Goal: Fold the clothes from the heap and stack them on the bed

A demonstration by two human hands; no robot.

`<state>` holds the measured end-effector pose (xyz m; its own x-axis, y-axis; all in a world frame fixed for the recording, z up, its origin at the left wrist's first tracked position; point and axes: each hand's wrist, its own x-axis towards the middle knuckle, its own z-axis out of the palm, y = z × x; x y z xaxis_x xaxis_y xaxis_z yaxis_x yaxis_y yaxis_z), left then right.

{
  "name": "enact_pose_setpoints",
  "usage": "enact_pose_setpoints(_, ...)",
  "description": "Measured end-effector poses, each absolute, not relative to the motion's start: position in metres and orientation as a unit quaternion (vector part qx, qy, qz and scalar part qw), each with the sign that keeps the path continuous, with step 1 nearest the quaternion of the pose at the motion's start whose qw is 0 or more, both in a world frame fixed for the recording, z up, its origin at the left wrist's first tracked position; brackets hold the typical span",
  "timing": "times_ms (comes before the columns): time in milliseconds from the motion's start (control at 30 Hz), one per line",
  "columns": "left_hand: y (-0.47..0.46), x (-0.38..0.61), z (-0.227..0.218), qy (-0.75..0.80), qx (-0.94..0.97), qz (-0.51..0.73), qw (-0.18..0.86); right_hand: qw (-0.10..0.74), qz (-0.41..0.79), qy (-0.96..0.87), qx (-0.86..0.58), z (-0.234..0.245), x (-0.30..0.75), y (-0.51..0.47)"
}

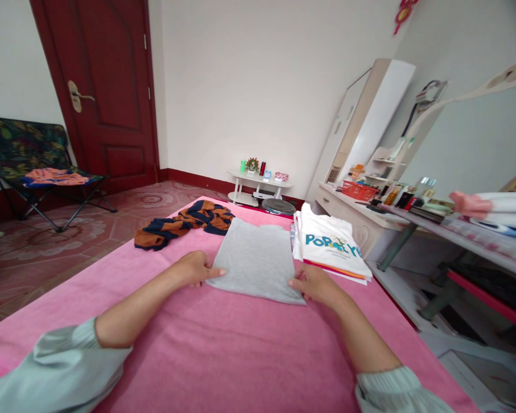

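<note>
A grey shirt [255, 258], folded into a rough rectangle, lies on the pink bedspread [223, 355] in front of me. My left hand [193, 269] pinches its near left corner between thumb and fingers. At the near right corner, my right hand [312, 284] grips the cloth in the same way. Just right of the grey shirt rests a stack of folded clothes, topped by a white T-shirt [331, 238] with teal lettering. Behind and to the left lies a crumpled orange and navy garment [184, 223].
A folding chair [47, 155] with a peach-coloured cloth stands left by the red door [98, 86]. Beyond the bed is a low white stand [260, 182] holding small items. On the right, a dressing table [348, 198] carries a red basket [359, 190] and bottles.
</note>
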<state>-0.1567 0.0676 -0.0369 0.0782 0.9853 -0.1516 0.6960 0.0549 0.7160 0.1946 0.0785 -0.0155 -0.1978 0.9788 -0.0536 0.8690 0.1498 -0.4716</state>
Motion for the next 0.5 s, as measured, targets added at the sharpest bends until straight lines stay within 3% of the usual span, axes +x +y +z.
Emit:
enact_pose_setpoints(300,0.068,-0.129,-0.04,0.581,0.635,0.403,0.313,0.141,0.09,-0.741,-0.651,-0.01,0.184,0.077)
enact_pose_setpoints(400,0.061,-0.11,-0.034,0.528,0.666,0.464,0.248,0.225,0.089,-0.75,-0.615,-0.012,0.172,0.078)
enact_pose_setpoints(500,0.053,-0.088,-0.031,0.483,0.701,0.474,0.225,0.333,0.233,-0.743,-0.532,-0.01,0.15,0.078)
